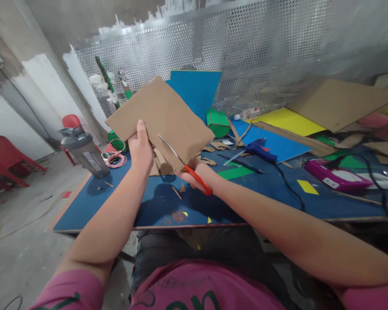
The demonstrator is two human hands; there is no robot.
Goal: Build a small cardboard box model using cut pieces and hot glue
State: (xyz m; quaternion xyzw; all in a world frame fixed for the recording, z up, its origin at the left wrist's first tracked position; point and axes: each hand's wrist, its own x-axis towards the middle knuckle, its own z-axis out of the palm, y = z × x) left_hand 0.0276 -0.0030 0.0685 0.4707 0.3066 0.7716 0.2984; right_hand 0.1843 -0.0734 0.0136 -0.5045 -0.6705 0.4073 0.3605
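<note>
A brown cardboard sheet (168,107) is held up above the blue table, tilted, with one corner toward the back wall. My left hand (140,148) grips its lower left edge, thumb on top and fingers hidden underneath. My right hand (197,172) is closed on orange-handled scissors (198,180). One scissor blade lies over the face of the cardboard near its lower edge; the other blade is hidden behind the sheet. Below the sheet, a folded cardboard piece (163,165) shows on the table.
A grey shaker bottle (86,153) and a pink cord coil (116,159) stand left on the table (80,211). To the right lie a blue glue gun (261,150), a purple device (334,174), a green box (217,122), blue and yellow boards, and cardboard scraps. A perforated metal panel (245,51) rises behind.
</note>
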